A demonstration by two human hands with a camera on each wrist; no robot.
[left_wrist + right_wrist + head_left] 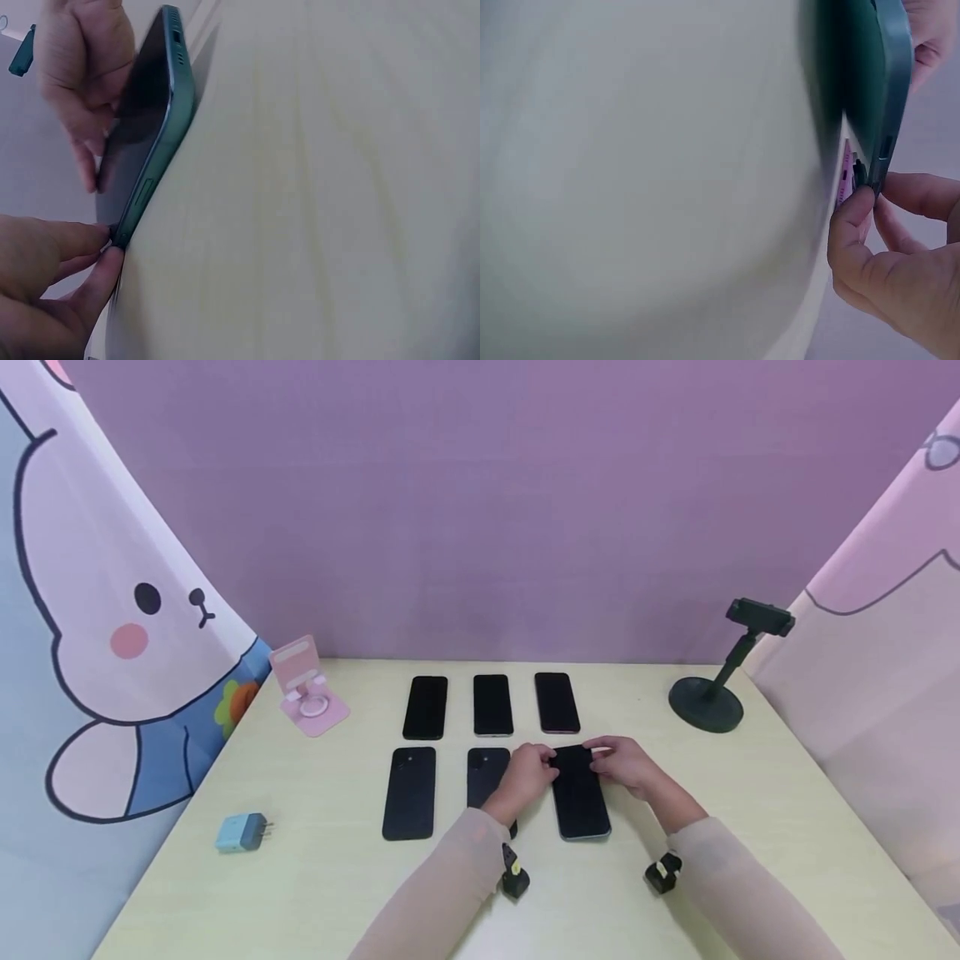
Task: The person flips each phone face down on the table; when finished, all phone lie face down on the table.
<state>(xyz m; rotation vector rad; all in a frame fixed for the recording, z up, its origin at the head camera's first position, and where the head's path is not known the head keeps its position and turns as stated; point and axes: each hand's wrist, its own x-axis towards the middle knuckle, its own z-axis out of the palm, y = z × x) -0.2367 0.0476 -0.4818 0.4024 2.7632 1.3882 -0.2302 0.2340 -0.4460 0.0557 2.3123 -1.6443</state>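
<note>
My left hand (527,774) and right hand (628,766) pinch a smartphone (581,797) by its two far corners, thumbs and fingers on its side edges. Its dark screen faces up, and its frame is green, as the left wrist view shows. Seen from the right wrist, the phone's green back (862,82) stands tilted off the table, with a gap beneath it. Left of it, a dark phone with its back up (486,777) is partly hidden under my left wrist. Another back-up phone (409,793) lies farther left.
Behind, a row holds a left phone (425,707), a middle phone (492,704) and a right phone (557,702), dark faces up. A pink folding stand (307,689) is at back left, a blue charger plug (242,832) at front left. At back right rises a dark round-based phone holder (707,703).
</note>
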